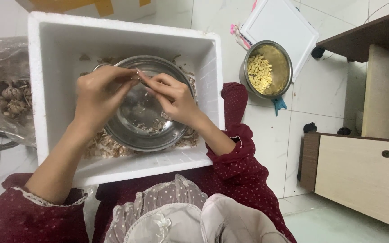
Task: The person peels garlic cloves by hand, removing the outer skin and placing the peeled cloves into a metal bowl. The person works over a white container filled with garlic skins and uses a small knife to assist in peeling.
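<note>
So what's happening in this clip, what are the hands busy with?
A person in dark red sleeves holds both hands together over a steel bowl inside a white foam box. The left hand and right hand pinch a small clove-like piece between the fingertips. Papery skins lie in the bowl and box. A second bowl of pale peeled pieces stands to the right.

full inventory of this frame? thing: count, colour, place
foam box: 1, white, centre-left on the floor
steel bowl: 1, silver, inside the box, papery skins in it
garlic bag: 1, clear plastic, left of the box
small bowl: 1, metal, peeled pale-yellow cloves inside, right of the box
white board: 1, under the small bowl
wooden furniture: brown and beige, right edge
left hand: over the steel bowl
right hand: over the bowl, fingers meeting the left hand's on a small piece
</note>
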